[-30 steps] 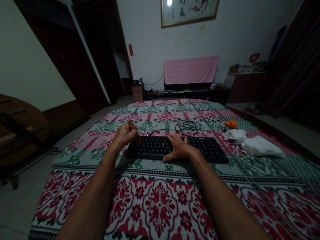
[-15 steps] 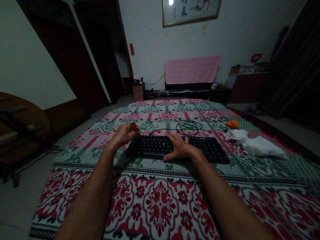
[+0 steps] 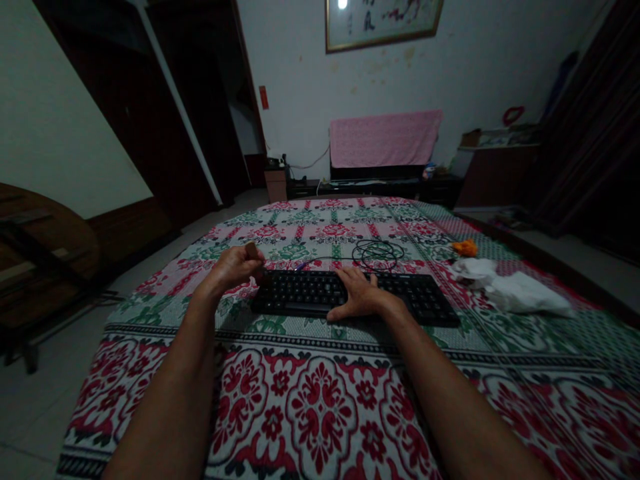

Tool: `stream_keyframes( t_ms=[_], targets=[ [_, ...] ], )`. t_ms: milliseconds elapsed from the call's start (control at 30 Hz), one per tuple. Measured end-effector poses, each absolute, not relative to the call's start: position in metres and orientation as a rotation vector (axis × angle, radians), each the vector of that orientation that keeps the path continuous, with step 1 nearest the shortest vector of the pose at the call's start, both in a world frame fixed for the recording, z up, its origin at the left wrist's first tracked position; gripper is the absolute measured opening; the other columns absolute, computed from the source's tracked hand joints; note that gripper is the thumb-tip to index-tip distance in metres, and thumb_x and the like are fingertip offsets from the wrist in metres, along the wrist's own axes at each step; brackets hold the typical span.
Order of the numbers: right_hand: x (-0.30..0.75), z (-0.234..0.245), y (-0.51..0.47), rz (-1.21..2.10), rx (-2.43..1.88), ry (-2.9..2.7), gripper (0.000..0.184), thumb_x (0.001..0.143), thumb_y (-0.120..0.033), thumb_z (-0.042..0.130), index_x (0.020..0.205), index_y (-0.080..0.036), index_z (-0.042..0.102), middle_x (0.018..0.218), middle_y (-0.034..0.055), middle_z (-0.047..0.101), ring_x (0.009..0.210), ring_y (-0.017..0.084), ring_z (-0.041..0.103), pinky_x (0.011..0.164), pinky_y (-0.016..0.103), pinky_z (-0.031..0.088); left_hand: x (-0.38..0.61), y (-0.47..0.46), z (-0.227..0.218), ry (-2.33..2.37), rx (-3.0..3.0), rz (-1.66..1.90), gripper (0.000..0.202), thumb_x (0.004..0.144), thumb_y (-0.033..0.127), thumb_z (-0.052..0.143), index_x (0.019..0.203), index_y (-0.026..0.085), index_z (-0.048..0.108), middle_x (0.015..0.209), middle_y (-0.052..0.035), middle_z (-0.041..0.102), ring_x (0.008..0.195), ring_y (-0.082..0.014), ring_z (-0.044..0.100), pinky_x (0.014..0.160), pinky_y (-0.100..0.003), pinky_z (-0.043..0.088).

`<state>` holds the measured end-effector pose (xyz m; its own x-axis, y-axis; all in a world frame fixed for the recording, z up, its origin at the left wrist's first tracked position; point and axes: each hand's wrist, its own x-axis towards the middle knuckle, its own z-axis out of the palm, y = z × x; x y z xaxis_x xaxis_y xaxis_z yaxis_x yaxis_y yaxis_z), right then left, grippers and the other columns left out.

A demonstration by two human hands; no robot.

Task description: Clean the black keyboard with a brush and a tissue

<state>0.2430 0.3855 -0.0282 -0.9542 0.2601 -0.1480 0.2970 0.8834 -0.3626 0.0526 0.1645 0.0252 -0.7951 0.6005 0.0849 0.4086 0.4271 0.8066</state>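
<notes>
A black keyboard (image 3: 310, 291) lies across a patterned red, green and white cloth (image 3: 320, 393) that covers the table. My right hand (image 3: 357, 293) rests flat on the keyboard's middle, fingers spread, pressing it down. My left hand (image 3: 234, 267) is closed round a small brown-handled brush (image 3: 254, 257), held just off the keyboard's left end. The brush's tip is near the keyboard's left edge. The keyboard's black cable (image 3: 376, 253) is coiled just behind it.
White crumpled cloths (image 3: 515, 290) and a small orange object (image 3: 464, 248) lie at the right of the table. A dark wooden chair (image 3: 40, 260) stands at the left. A pink towel (image 3: 385, 138) covers a low unit by the far wall.
My left hand with the brush has moved left, from over the keyboard's left keys to just beyond its left end. My right hand has stayed on the keyboard.
</notes>
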Motion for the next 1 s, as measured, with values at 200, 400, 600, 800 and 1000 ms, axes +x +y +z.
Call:
stream_keyframes(
  t_ms=[200, 400, 600, 800, 1000],
  targets=[
    [0.244, -0.024, 0.384, -0.577, 0.441, 2.938, 0.127, 0.045, -0.073, 0.068, 0.146, -0.018, 0.012, 0.152, 0.0150, 0.008, 0.138, 0.037, -0.002, 0.104, 0.064, -0.003, 0.060, 0.170, 0.029, 2.283, 0.976, 1.449, 0.025, 0.061, 0.034, 0.064, 0.076, 0.017, 0.055, 0.064, -0.0040, 0.069, 0.067, -0.0220, 0.068, 0.048, -0.023, 0.043],
    [0.243, -0.028, 0.387, -0.577, 0.425, 2.943, 0.128, 0.044, -0.075, 0.066, 0.146, -0.020, 0.011, 0.153, 0.0141, 0.008, 0.138, 0.039, -0.004, 0.104, 0.065, -0.003, 0.046, 0.170, 0.016, 2.461, 0.890, 1.315, 0.018, 0.060, 0.027, 0.059, 0.074, 0.017, 0.054, 0.058, -0.0027, 0.066, 0.057, -0.0214, 0.066, 0.044, -0.024, 0.041],
    [0.241, -0.031, 0.388, -0.551, 0.428, 2.957, 0.128, 0.044, -0.076, 0.066, 0.146, -0.022, 0.011, 0.152, 0.0136, 0.009, 0.138, 0.039, -0.002, 0.104, 0.065, -0.001, 0.029, 0.164, 0.014, 2.815, 0.791, 1.209, 0.021, 0.058, 0.022, 0.057, 0.078, 0.018, 0.057, 0.053, -0.0023, 0.065, 0.056, -0.0220, 0.064, 0.049, -0.027, 0.045],
    [0.241, -0.031, 0.388, -0.540, 0.432, 2.952, 0.128, 0.044, -0.076, 0.065, 0.146, -0.020, 0.011, 0.152, 0.0142, 0.009, 0.138, 0.038, 0.000, 0.104, 0.066, -0.001, 0.044, 0.183, 0.008, 2.514, 0.846, 1.472, 0.029, 0.061, 0.023, 0.056, 0.089, 0.016, 0.053, 0.060, -0.0038, 0.068, 0.058, -0.0205, 0.065, 0.050, -0.026, 0.046],
    [0.242, -0.030, 0.387, -0.548, 0.431, 2.948, 0.127, 0.045, -0.076, 0.065, 0.146, -0.021, 0.011, 0.152, 0.0135, 0.009, 0.138, 0.039, -0.003, 0.104, 0.066, -0.001, 0.036, 0.176, 0.003, 2.809, 0.812, 1.311, 0.018, 0.062, 0.022, 0.052, 0.080, 0.019, 0.054, 0.054, -0.0025, 0.066, 0.066, -0.0217, 0.066, 0.056, -0.026, 0.046]
  ],
)
